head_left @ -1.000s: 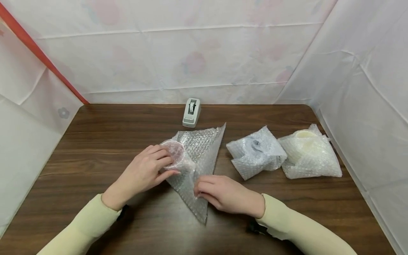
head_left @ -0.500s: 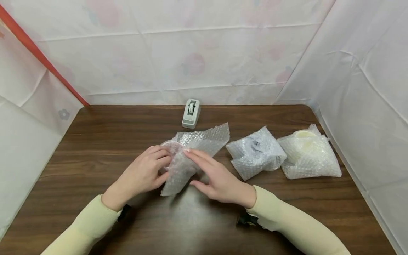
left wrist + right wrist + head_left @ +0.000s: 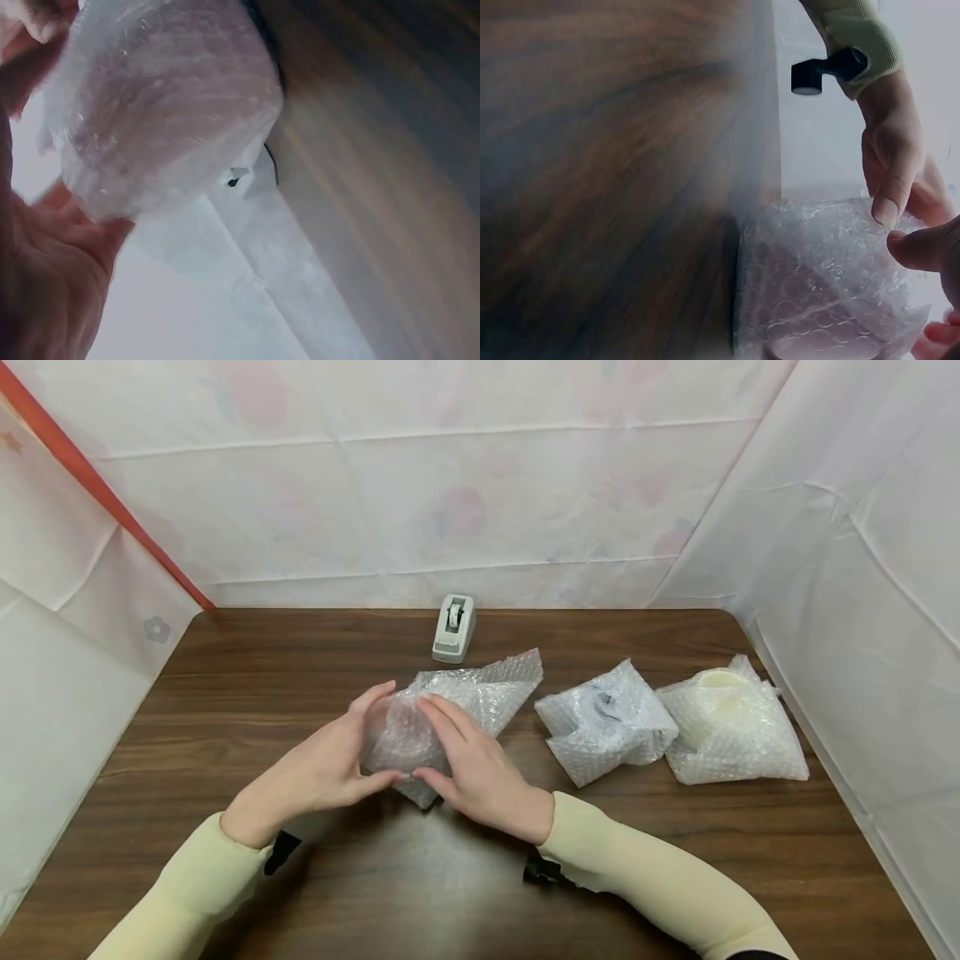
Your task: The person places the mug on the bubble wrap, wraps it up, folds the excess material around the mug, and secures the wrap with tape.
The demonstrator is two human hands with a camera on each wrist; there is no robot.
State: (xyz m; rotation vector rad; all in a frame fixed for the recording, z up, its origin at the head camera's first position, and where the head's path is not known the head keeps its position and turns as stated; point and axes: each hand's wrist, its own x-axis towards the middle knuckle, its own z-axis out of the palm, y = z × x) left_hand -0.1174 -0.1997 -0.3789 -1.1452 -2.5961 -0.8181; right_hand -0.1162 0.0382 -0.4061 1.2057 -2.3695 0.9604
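Observation:
A pink, round, cup-like piece (image 3: 187, 82), its exact kind blurred by the covering, lies inside bubble wrap (image 3: 491, 702) on the table. My left hand (image 3: 322, 768) holds the left side of the bundle, thumb in front and fingers at the far side. Over the right side reaches my right hand (image 3: 483, 772), its fingers on the folded wrap and its thumb at the near edge. The two thumb tips almost meet in the right wrist view. One corner of the wrap sticks out toward the back right.
A white tape dispenser (image 3: 453, 628) stands behind the bundle. To the right lie two more bubble-wrapped bundles, one with a dark mark (image 3: 611, 722) and one holding a pale yellow piece (image 3: 731, 722). White sheeting (image 3: 480, 510) hangs behind the table.
My right hand has lifted the near right flap and folded it leftward over the pink piece, then moved onto it. My left hand has shifted from the rim to the bundle's left side.

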